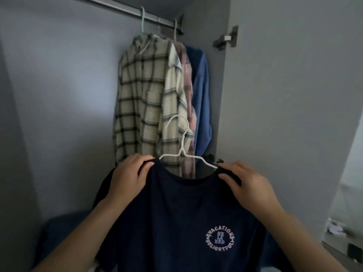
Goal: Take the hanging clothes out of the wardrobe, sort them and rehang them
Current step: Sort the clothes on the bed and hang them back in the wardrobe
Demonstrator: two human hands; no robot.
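Three shirts point(146, 99) hang bunched at the rail's point(125, 9) right end, leaving it bare to the left. One navy T-shirt point(176, 213) on a white hanger point(183, 152) is held before the wardrobe: left hand point(127, 173) and right hand point(249, 185) fingers pinch its shoulders. Its print reads "VACATION RELAXED DELIGHTFUL"

A navy T-shirt point(176, 213) with a round chest print sits on a white hanger point(183, 152), low at 6 o'clock; a cream plaid shirt point(141, 99), a pink one point(187, 75) and a blue one point(201, 95) hang from the rail point(117, 5) toward 12 o'clock
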